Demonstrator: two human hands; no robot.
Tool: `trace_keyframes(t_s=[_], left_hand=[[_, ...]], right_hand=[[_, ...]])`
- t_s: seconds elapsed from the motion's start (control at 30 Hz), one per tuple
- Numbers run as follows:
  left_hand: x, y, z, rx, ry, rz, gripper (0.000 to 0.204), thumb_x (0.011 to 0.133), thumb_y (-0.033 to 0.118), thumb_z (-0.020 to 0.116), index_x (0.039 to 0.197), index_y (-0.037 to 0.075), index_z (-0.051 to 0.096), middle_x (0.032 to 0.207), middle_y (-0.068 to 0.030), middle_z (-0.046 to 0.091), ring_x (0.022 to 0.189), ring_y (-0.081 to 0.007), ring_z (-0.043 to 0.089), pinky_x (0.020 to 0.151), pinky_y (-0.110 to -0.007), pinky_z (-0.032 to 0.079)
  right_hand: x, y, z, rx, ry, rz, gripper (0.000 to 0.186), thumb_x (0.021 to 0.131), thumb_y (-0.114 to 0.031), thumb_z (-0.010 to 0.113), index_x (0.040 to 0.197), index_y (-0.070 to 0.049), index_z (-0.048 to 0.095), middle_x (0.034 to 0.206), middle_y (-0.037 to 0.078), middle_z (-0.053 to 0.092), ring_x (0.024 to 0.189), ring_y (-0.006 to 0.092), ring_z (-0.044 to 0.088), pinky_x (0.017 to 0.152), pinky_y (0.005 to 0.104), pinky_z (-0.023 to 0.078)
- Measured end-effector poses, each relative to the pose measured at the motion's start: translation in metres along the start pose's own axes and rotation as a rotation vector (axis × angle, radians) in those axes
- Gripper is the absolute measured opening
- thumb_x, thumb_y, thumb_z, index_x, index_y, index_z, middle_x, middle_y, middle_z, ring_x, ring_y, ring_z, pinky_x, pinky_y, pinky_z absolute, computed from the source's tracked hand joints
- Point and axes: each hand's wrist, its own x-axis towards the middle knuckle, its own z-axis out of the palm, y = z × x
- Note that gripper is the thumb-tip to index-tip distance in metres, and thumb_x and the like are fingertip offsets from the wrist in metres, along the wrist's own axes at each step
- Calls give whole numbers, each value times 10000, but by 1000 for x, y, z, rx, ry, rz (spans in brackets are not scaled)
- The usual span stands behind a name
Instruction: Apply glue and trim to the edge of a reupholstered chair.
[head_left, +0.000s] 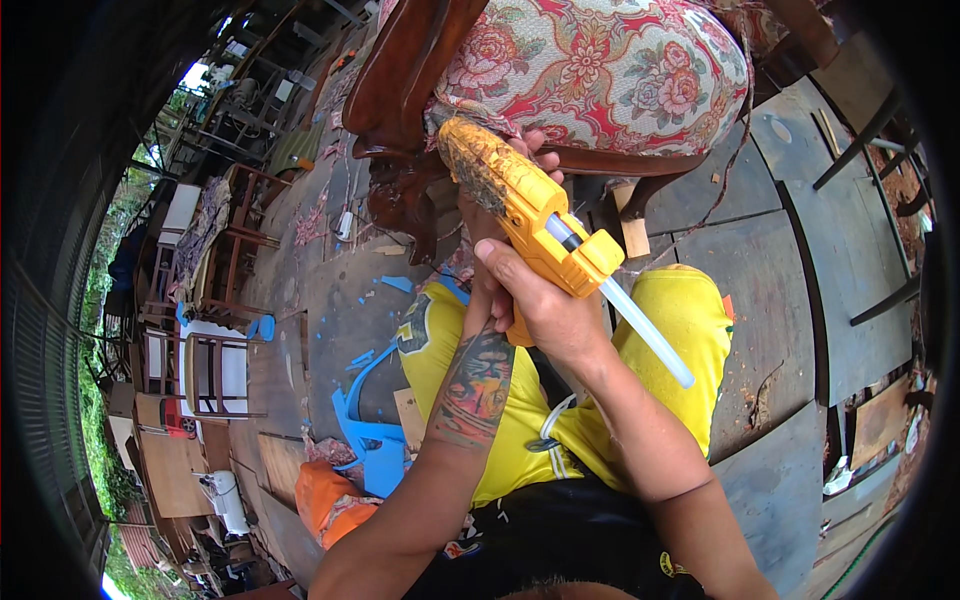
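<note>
My right hand (545, 305) is closed round the handle of a yellow glue gun (530, 215). Dark grime coats its nozzle end, which points up at the chair's edge. A translucent glue stick (650, 335) juts from its rear. Mostly hidden behind the gun, my left hand (543, 150) has its bent fingers by the seat's lower edge; what they hold is out of sight. The upholstered chair (590, 70) has red-and-cream floral fabric and a dark carved wooden leg (400, 120). Twisted fabric trim (475, 108) lies along the seat edge near the nozzle.
A thin cord (735, 170) hangs from the seat's right side to the floor panels (750, 260). Left of my knees lie a broken blue plastic piece (375, 430) and an orange bag or cloth (325, 500). Wooden chair frames (225, 270) stand farther left.
</note>
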Motion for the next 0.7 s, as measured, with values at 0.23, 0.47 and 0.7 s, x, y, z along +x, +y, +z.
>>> trace_keyframes(t_s=[0.23,0.47,0.7], left_hand=[[8,-2,11,-14,-99,234,674,1034,424,616,1534,35,388,1475,-107,517,1263,-222,578,1076,-343,490],[16,1,17,-138,80,134,447,1063,320,630,1422,67,547,1273,-89,676,1064,-185,693,902,-323,618],[11,5,11,134,-78,143,927,985,582,644,1632,47,250,1588,-129,392,1383,-264,485,1218,-409,352]], right_hand=[[0,4,0,-23,13,-17,239,993,-218,691,848,-32,653,622,20,588,507,112,562,487,262,447],[-1,7,-1,-18,6,3,243,994,-216,691,839,-33,652,618,17,588,506,109,561,486,261,445],[-1,8,-1,-18,3,16,257,995,-231,699,831,-40,648,618,17,592,504,109,562,482,259,447]])
